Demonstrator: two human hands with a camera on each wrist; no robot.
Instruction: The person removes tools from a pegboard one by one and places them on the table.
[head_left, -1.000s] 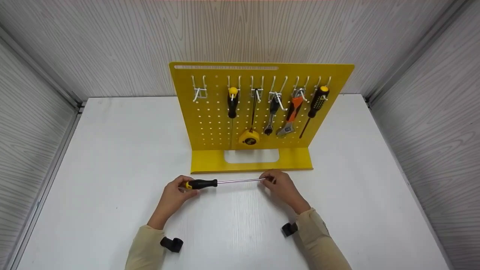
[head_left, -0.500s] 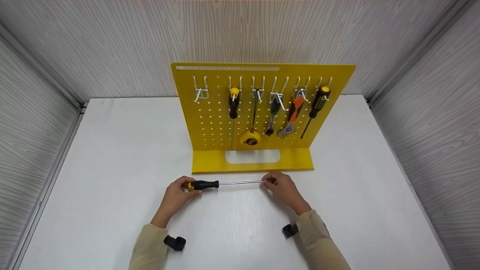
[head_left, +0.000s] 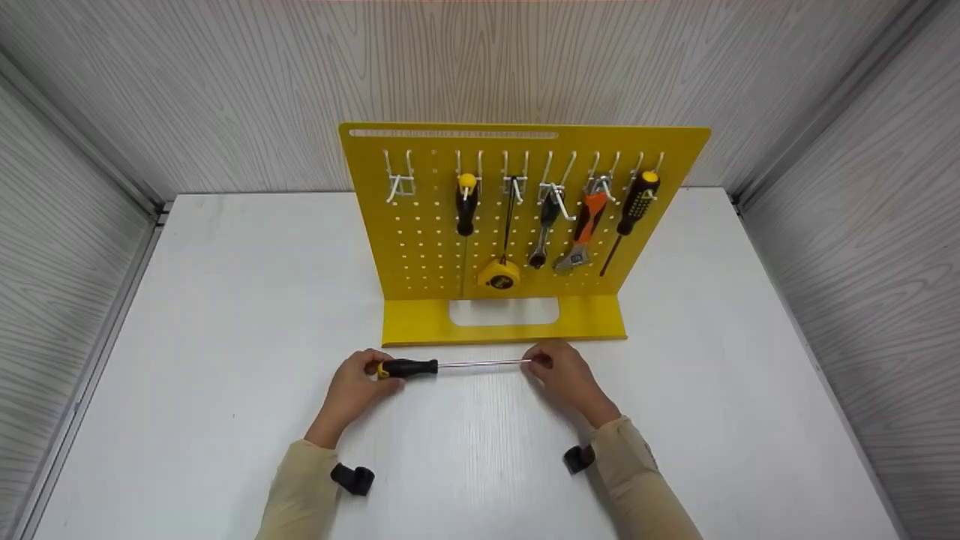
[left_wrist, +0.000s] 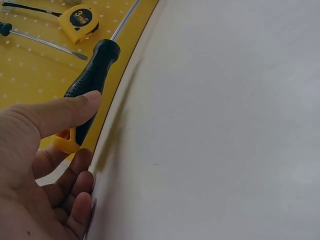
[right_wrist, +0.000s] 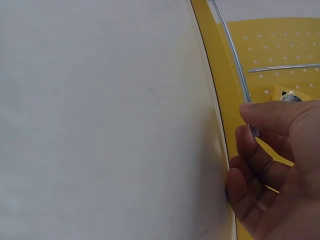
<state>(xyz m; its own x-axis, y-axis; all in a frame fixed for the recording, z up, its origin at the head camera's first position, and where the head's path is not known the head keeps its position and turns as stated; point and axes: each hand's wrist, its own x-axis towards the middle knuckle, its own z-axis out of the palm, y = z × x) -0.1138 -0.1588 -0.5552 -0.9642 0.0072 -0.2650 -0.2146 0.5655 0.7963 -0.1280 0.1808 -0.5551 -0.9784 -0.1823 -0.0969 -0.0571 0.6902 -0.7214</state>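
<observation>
- Work surface: a white table [head_left: 480, 465] with faint grain spans the scene from the near edge to the far wall.
- Left grip: closed; my left hand [head_left: 356, 388] pinches the yellow butt end of the long screwdriver [head_left: 409, 368] between thumb and fingers.
- Right grip: closed; the thumb and forefinger of my right hand [head_left: 564, 376] pinch the same tool's flat tip.
- Tool position: crosswise, handle left, tip right, above the table just near of the pegboard [head_left: 420, 322].
- Pegboard: yellow, upright, perforated, on a flat base with a cut-out; wire hooks [head_left: 401, 186] line its upper part.
- Hung tools, left to right: yellow-topped screwdriver [head_left: 466, 214], tape measure [head_left: 500, 275] on a black cord, ratchet wrench [head_left: 549, 214], orange-and-black adjustable wrench [head_left: 590, 217], dotted-grip screwdriver [head_left: 637, 206].
- Room: wood-grain side walls [head_left: 60, 210] stand left and right; a matching far wall [head_left: 187, 97] rises behind the pegboard.
</observation>
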